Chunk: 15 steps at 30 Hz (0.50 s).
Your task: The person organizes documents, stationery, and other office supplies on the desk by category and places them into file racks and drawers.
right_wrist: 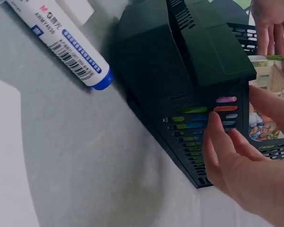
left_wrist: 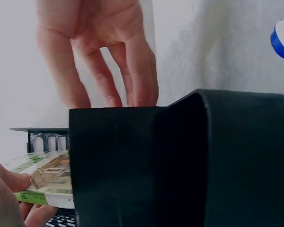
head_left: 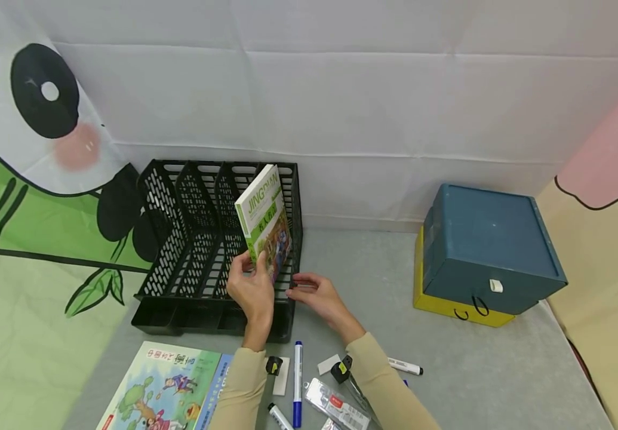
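Observation:
My left hand [head_left: 252, 292] grips the lower part of a white and green book [head_left: 267, 209], thumb on its cover and fingers at its spine. The book stands tilted in the rightmost slot of a black mesh file organizer [head_left: 196, 319]. On the organizer's right side, my right hand [head_left: 322, 298] holds the front of the side wall. In the right wrist view its fingers [right_wrist: 220, 142] lie on the outside of the slotted wall, with the thumb across the edge. Colours of the book show through the slots there.
An illustrated picture book [head_left: 163, 388] lies in front of the organizer, partly under my left forearm. Between my forearms are a blue-capped marker [head_left: 298, 382], small white pieces and a clear package [head_left: 335, 406]. A blue drawer box [head_left: 497, 233] sits on a yellow one [head_left: 464, 313] at right.

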Tool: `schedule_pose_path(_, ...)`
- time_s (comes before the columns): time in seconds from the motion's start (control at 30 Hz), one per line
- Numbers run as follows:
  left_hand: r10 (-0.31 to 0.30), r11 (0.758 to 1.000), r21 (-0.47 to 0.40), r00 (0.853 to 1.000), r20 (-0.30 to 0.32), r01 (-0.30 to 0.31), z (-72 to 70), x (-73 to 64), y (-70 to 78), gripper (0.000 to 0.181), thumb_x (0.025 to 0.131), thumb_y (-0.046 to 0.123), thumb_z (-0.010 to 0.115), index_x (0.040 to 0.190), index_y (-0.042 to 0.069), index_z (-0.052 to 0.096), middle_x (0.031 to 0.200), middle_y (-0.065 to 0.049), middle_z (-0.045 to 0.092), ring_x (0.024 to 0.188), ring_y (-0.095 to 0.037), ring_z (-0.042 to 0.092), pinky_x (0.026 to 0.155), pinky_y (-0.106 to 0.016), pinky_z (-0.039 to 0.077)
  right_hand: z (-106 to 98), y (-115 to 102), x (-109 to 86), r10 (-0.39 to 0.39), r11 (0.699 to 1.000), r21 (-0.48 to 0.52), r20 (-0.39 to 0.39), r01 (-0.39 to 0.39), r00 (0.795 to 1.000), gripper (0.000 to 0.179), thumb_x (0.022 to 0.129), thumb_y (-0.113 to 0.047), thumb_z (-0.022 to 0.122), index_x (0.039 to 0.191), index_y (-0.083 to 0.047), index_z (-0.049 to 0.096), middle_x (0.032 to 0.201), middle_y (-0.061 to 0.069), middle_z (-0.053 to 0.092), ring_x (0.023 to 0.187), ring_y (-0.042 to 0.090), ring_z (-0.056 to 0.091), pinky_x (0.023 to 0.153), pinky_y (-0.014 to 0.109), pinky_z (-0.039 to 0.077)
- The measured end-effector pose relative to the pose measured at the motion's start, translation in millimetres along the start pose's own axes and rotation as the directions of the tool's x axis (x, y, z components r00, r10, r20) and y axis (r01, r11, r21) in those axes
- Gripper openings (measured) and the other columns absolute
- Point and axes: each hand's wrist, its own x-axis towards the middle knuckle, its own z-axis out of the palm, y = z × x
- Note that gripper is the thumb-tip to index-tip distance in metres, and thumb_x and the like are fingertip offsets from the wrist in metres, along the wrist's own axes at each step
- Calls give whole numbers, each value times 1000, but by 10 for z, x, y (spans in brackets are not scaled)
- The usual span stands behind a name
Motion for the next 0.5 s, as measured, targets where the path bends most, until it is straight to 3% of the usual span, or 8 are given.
schedule_pose_path(0.13,-11,999,30,1000,16,10,19,-8,-29,18,87,3,82,97,-7,72,88,-21,70,78,-33,64,65,-13,47,10,-1,12,10,999,-31,-18,-10,1000,49,88,-10,80,133,2,64,135,19,63,123,33,63,98,40,54)
schedule_pose_path(0.27,-24,998,63,999,28,22,36,-5,-55,16,86,2,82,95,-6,70,88,-20,70,80,-33,67,65,-28,55,26,1,35,15,999,-32,-34,-16,999,49,87,-9,80,132,1,65,132,18,65,121,33,64,98,40,54)
schedule_pose_path(0.37,-37,997,75,998,41,33,51,1,-81,17,87,2,82,94,-6,69,89,-19,70,80,-32,67,66,-40,58,40,6,59,15,1000,2,-44,-15,999,51,87,-6,80,134,2,62,130,19,65,120,33,65,98,38,54)
schedule_pose_path(0.5,-54,995,84,997,61,49,70,4,-111,18,87,4,82,94,-6,69,90,-20,71,81,-32,67,67,-47,58,56,5,81,-1,998,59,-49,4,999,53,88,-1,78,136,3,58,132,21,63,120,34,65,96,37,55)
